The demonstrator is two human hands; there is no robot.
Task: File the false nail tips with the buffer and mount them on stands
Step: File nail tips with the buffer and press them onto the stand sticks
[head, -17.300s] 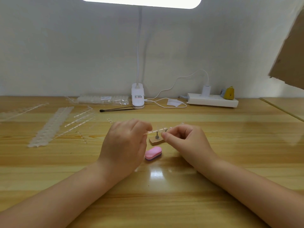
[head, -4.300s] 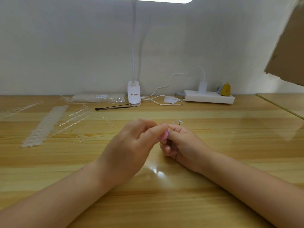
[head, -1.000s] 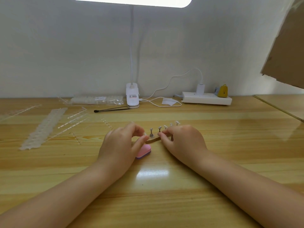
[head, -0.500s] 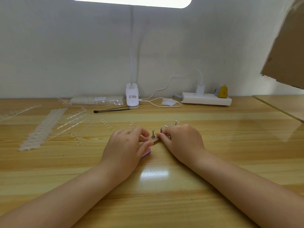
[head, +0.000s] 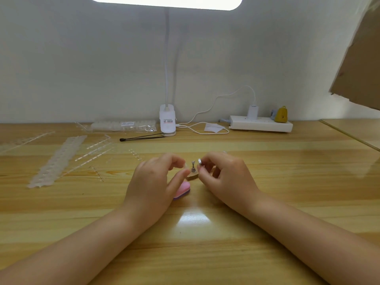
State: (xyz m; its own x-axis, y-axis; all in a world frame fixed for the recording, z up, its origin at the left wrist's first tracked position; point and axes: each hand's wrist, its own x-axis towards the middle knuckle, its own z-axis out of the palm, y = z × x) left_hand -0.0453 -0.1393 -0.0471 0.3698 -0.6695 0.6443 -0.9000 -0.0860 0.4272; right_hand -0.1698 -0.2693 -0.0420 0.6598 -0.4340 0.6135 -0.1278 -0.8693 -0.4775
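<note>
right hand [head: 224, 177] lifted stand [head: 199, 161]; base [head: 192, 175] half-hidden.

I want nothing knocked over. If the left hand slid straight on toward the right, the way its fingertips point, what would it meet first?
Probably the small metal stand upright on the wooden base, just ahead of the left hand; depth is uncertain.
</note>
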